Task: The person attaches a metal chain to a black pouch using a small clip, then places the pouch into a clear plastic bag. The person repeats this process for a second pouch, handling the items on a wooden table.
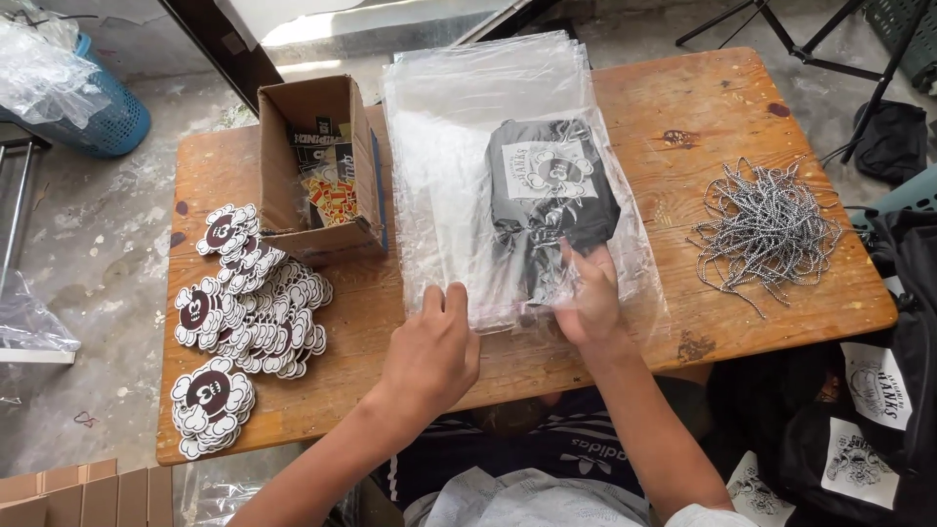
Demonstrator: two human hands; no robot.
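A folded black garment (552,200) with a white printed panel lies inside the top clear plastic bag (459,156) of a stack on a wooden table (742,107). My right hand (590,293) reaches into the bag's open near end and touches the garment's lower edge. My left hand (431,353) holds the bag's near edge down at its left corner.
An open cardboard box (303,107) with small printed items stands left of the bags. Piles of flower-shaped stickers (249,307) cover the table's left side. A heap of black-and-white cords (763,229) lies at the right. More black garments (859,429) sit beside the table.
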